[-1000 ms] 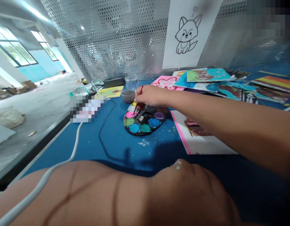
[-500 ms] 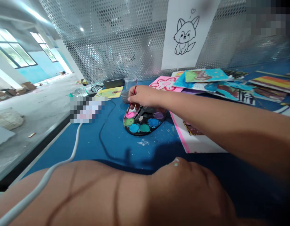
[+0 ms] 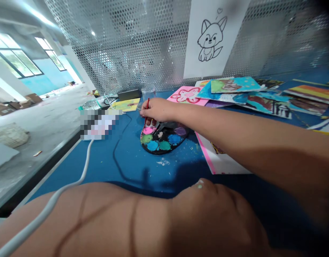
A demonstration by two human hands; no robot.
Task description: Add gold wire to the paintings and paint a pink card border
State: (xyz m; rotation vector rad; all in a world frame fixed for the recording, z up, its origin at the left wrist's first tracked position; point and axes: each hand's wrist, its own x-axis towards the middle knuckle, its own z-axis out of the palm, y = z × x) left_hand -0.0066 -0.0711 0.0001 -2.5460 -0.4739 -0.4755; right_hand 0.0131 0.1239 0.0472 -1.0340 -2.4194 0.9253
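Shifted leftward since the earlier frame, the right hand (image 3: 159,110) carries its red paintbrush (image 3: 148,103) to the paint palette's (image 3: 166,135) left edge. Light turns against the pink paint (image 3: 149,130) should load the bristles evenly and avoid the green paint (image 3: 147,139). Pinched between fingertips, the brush slants down below them, beside the pink; the left hand's (image 3: 215,210) fingers are hidden, so I cannot tell their state.

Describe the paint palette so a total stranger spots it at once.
On the blue table, find the right hand holding a red brush. Partly beneath it lies the palette, black with a curved edge. Unlike the painted sheets to its right, it carries separate pools of pink, green, blue and purple.
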